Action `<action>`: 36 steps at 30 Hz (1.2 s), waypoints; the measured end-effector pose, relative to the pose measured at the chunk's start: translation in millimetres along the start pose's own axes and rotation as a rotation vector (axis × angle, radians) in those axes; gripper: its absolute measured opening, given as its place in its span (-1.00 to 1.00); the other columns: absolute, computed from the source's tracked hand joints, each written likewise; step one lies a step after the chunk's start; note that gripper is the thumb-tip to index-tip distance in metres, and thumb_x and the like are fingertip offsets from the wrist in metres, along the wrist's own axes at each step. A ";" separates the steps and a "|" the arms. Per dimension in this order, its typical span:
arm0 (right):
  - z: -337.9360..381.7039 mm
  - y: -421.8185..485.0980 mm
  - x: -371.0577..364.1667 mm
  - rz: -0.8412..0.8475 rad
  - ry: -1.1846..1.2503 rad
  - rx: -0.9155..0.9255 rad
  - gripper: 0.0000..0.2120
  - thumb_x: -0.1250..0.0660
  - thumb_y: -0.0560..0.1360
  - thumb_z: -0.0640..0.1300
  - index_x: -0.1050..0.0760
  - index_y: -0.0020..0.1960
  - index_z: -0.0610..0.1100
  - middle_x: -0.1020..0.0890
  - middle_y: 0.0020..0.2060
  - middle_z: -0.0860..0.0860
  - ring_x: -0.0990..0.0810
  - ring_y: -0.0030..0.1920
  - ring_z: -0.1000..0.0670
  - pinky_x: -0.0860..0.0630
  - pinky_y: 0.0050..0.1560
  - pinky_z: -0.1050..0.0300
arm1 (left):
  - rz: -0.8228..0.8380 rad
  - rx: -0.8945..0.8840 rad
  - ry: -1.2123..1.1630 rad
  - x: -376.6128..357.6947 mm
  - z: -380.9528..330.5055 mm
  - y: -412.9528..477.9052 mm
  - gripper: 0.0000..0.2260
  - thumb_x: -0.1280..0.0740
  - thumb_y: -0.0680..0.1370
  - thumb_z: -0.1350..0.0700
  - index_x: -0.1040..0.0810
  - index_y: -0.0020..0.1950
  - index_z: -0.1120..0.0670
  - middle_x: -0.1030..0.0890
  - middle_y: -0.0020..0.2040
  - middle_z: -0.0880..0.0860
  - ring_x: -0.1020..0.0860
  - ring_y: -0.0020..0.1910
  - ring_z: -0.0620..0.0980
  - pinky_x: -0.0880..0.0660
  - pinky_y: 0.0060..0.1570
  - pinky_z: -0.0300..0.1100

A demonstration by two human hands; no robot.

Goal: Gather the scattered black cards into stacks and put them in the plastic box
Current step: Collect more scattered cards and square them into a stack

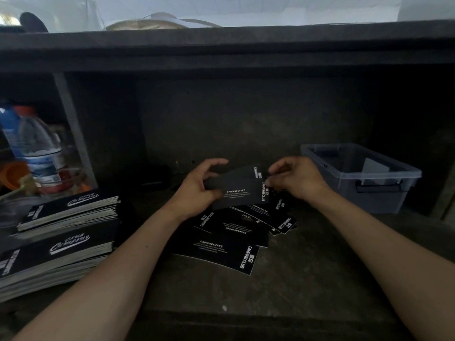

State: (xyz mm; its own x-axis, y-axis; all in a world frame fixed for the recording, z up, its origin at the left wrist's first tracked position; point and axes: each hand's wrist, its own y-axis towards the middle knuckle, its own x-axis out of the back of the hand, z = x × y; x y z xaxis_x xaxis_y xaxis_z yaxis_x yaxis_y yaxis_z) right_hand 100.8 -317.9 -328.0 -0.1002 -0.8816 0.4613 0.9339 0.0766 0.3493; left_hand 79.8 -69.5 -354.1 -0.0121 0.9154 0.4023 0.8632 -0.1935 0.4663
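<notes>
Between both hands I hold a small bundle of black cards (236,187) with white "DRINK&COFFEE" and "CAMPING CLUB" print, lifted above the shelf. My left hand (199,185) grips the bundle's left end, thumb on top. My right hand (294,177) pinches its right end. Beneath them several more black cards (221,251) lie scattered and overlapping on the dark surface. The clear plastic box (384,193) with a dark handle stands at the right, just beyond my right hand; something pale lies inside it.
Two tall stacks of black "Camping" cards (66,232) sit at the left. Behind them stand a water bottle (40,148) with an orange cap and orange items. A dark shelf board (221,52) overhangs the space.
</notes>
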 end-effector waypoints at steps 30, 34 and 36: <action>14.3 -10.7 -8.1 0.056 -0.217 0.202 -0.70 -0.62 0.22 -0.28 -0.54 -0.31 0.01 -0.63 -0.34 0.06 -0.58 -0.32 0.11 -0.49 -0.24 0.24 | 0.045 0.125 -0.046 -0.6 -7.1 -0.1 -0.80 -0.31 0.60 0.10 -0.70 0.13 0.00 -0.70 0.10 -0.07 -0.62 0.13 -0.18 -0.48 0.20 -0.32; 28.2 -15.6 -12.6 -0.079 -0.484 0.300 -0.70 -0.64 0.19 -0.01 -0.51 -0.31 0.06 -0.54 -0.26 0.14 -0.52 -0.22 0.16 -0.46 -0.24 0.22 | 0.031 -0.026 0.139 -0.9 0.4 0.3 -0.71 -0.43 0.52 0.32 -0.63 0.19 0.05 -0.66 0.07 -0.06 -0.59 0.01 -0.29 -0.44 0.11 -0.47; 39.1 -22.7 -5.9 0.227 -0.342 0.261 -0.73 -0.64 0.20 0.02 -0.58 -0.25 0.01 -0.63 -0.29 0.07 -0.58 -0.23 0.15 -0.50 -0.22 0.24 | -0.035 0.003 0.117 3.8 4.8 3.3 -0.64 -0.35 0.52 0.41 -0.62 0.16 0.01 -0.66 0.06 -0.03 -0.60 0.04 -0.19 -0.46 0.14 -0.39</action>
State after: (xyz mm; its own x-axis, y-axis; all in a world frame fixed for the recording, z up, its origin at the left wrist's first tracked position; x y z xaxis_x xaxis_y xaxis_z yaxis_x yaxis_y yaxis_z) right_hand 66.8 -296.2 -306.8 -0.0517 -0.6287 0.7759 0.8322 0.4023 0.3815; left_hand 85.0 -65.0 -354.8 -0.1012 0.8740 0.4752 0.8627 -0.1608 0.4795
